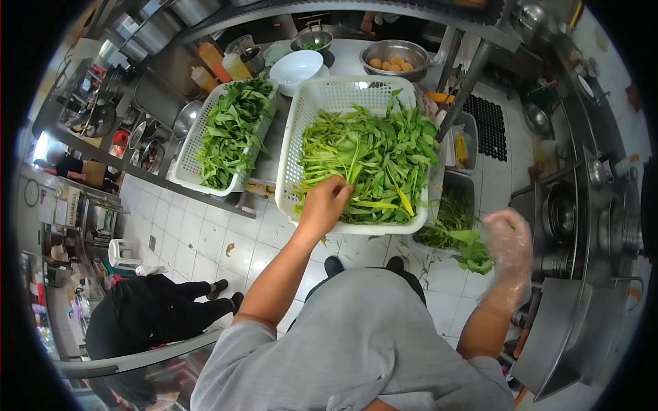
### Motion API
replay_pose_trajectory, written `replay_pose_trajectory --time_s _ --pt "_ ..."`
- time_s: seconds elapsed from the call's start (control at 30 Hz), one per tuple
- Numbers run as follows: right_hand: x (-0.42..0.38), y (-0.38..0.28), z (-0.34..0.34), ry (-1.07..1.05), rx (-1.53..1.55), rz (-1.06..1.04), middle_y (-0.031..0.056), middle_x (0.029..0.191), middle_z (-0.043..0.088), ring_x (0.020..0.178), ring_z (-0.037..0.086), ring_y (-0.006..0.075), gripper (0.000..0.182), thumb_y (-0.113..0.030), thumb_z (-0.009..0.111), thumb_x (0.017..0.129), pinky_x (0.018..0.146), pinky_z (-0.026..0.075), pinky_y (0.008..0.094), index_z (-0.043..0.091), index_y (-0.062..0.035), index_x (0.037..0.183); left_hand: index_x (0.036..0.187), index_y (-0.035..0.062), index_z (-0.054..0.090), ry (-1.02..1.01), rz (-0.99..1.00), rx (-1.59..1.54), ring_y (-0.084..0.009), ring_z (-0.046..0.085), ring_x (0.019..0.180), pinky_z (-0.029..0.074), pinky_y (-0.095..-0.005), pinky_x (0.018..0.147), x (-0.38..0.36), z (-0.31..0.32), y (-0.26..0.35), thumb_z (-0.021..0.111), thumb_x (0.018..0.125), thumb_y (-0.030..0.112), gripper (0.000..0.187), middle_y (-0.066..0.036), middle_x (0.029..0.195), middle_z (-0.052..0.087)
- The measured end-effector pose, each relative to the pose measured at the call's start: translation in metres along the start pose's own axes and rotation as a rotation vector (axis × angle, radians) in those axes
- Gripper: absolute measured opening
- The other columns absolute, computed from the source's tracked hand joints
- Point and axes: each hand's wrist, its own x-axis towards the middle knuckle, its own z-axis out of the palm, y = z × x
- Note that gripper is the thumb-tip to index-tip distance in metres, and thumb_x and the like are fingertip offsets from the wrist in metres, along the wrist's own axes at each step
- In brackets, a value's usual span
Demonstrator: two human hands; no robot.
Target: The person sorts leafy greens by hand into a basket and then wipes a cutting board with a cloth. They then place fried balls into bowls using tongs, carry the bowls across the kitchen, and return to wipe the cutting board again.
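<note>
- Left hand [325, 203], centre of frame — pinched greens [384, 147] in the white basket [329, 96].
- Gloved right hand [508, 241], right of frame — gripped a leafy sprig [472, 251].

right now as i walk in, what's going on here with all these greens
A person is handling leafy greens. The bare left hand pinches stems at the near side of the large white perforated basket. The right hand, in a clear plastic glove, appears to have a leafy sprig in its grip, beside a bin of more greens. A narrower white basket also holds greens.
</note>
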Motion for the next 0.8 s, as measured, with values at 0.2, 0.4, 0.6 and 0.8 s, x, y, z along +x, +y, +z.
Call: replay_pose_trajectory --time_s 0.2,0.4,0.6,0.8 --pt "0.026 0.0 0.063 -0.429 -0.307 -0.174 0.0025 0.078 0.064 0.07 0.057 0.01 0.012 -0.012 0.063 0.084 0.065 0.046 0.0231 0.065 -0.0017 0.089 0.092 0.0026 0.05 0.168 -0.081 -0.363 -0.0063 0.049 0.062 0.039 -0.0228 0.055 -0.01 -0.02 -0.001 0.057 0.089 0.009 0.01 -0.001 0.069 0.053" --pt "0.034 -0.019 0.118 -0.564 -0.503 -0.507 0.0083 0.087 0.067 0.074 0.063 0.0156 0.013 -0.012 0.065 0.082 0.068 0.05 0.027 0.066 -0.0036 0.092 0.087 0.0036 0.052 0.219 -0.005 -0.284 -0.0014 0.039 0.06 0.032 -0.0183 0.053 -0.021 -0.021 0.002 0.056 0.088 0.008 0.006 0.005 0.07 0.047" --pt "0.05 -0.016 0.163 -0.366 -1.034 -1.178 0.004 0.066 0.054 0.059 0.058 0.0207 0.023 -0.013 0.066 0.073 0.051 0.049 0.0312 0.067 -0.0129 0.095 0.082 -0.001 0.057 0.121 0.023 -0.162 -0.0138 0.045 0.056 0.039 -0.0288 0.054 -0.026 -0.021 0.024 0.06 0.083 0.008 0.009 -0.008 0.066 0.051" --pt "0.06 0.003 0.13 -0.382 -1.137 -1.189 0.0045 0.07 0.057 0.058 0.059 0.0204 0.016 -0.013 0.064 0.072 0.049 0.049 0.0325 0.066 -0.0125 0.088 0.091 -0.0014 0.063 -0.046 0.35 -0.153 -0.0215 0.051 0.063 0.041 -0.0308 0.057 -0.026 -0.012 0.056 0.061 0.08 0.002 0.011 -0.011 0.071 0.054"
